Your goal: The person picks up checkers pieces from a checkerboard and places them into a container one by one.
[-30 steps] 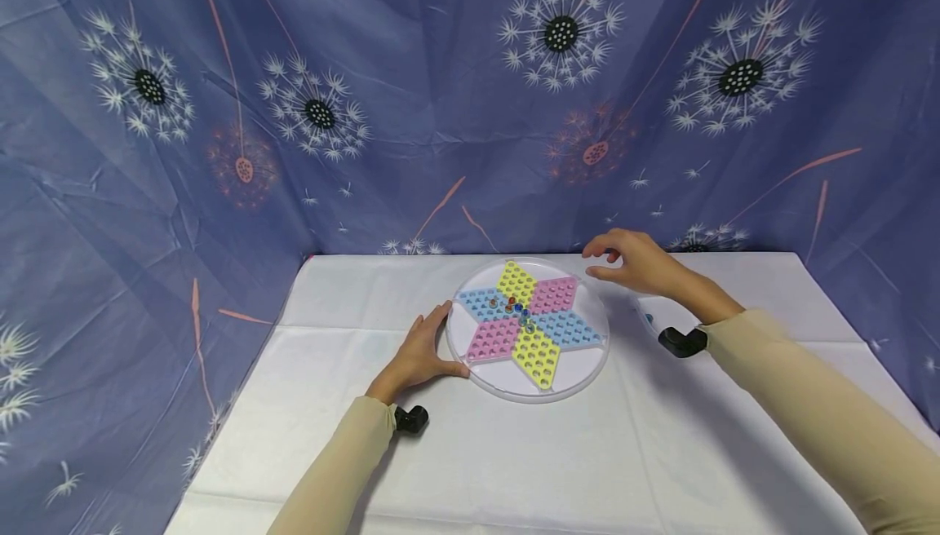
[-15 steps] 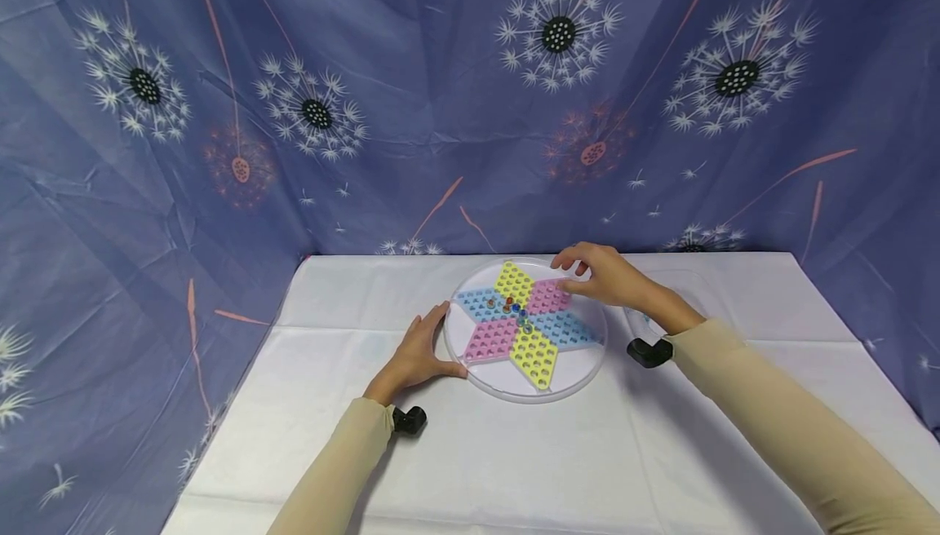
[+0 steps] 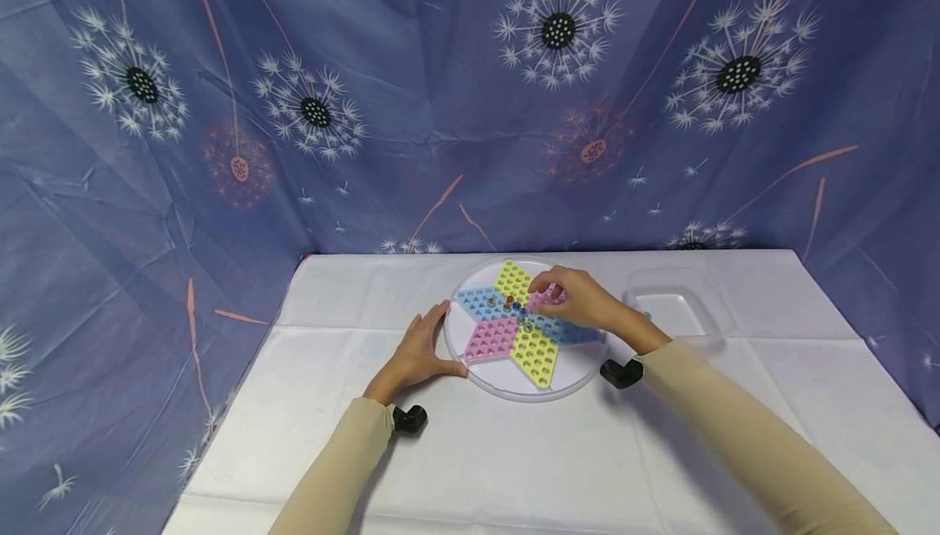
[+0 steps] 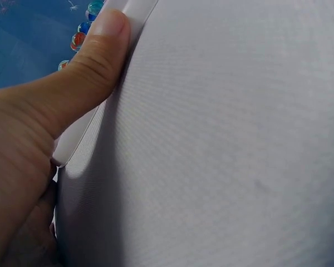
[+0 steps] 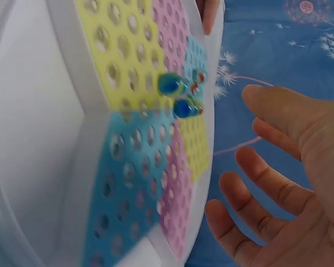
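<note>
A round Chinese checkers board bears a star in pink, blue and yellow. My left hand rests at its left edge, fingers straight and thumb spread; in the left wrist view the thumb presses along the rim. Over the pink point on the right my right hand hovers, thumb and index fingertips near the board's middle. The right wrist view shows that hand with loosely bent fingers and no marble visible between them. Several glass marbles, among them a blue one and an orange one, sit around the board's centre.
A clear plastic container stands right of the board, behind my right forearm, with a teal marble at its left side. White cloth covers the table; a blue dandelion-print curtain hangs behind and at the sides.
My right hand has moved left and down from near the container, past the board's right rim, to over the pink point. The left hand stays at the rim; the marbles look unmoved.
</note>
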`<state>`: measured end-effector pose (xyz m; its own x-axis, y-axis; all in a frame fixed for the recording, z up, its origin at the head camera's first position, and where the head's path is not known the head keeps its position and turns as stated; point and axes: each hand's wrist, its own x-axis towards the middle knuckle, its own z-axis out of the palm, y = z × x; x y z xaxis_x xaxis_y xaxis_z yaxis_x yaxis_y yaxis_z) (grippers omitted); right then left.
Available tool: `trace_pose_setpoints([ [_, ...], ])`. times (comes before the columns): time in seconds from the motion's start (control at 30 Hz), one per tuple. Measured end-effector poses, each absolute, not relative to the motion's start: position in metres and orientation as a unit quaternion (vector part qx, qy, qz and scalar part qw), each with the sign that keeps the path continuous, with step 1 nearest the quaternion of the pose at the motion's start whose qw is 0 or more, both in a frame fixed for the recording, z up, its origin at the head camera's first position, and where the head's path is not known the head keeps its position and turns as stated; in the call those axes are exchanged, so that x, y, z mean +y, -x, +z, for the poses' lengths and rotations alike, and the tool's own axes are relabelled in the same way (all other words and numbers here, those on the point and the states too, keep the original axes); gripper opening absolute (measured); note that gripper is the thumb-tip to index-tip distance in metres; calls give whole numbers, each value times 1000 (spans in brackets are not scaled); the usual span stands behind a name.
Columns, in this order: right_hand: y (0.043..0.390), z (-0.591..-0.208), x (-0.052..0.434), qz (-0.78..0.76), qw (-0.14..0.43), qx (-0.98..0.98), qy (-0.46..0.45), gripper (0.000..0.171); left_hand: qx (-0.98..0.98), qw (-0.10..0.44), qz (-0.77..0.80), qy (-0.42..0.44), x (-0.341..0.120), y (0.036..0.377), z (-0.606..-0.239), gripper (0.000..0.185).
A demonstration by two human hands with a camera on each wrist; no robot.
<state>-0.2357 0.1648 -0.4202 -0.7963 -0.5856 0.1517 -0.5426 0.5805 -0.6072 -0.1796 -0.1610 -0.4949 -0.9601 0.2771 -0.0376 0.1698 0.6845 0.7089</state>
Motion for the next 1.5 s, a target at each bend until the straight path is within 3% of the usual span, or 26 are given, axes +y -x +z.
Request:
trace_pose_setpoints([
  [0.63, 229, -452, 155, -319, 33, 895, 310, 20, 916, 67, 375, -128, -161, 180, -495, 130],
  [1.5, 227, -458, 152, -299, 14, 897, 326, 9, 916, 68, 373, -130, -162, 181, -495, 130],
])
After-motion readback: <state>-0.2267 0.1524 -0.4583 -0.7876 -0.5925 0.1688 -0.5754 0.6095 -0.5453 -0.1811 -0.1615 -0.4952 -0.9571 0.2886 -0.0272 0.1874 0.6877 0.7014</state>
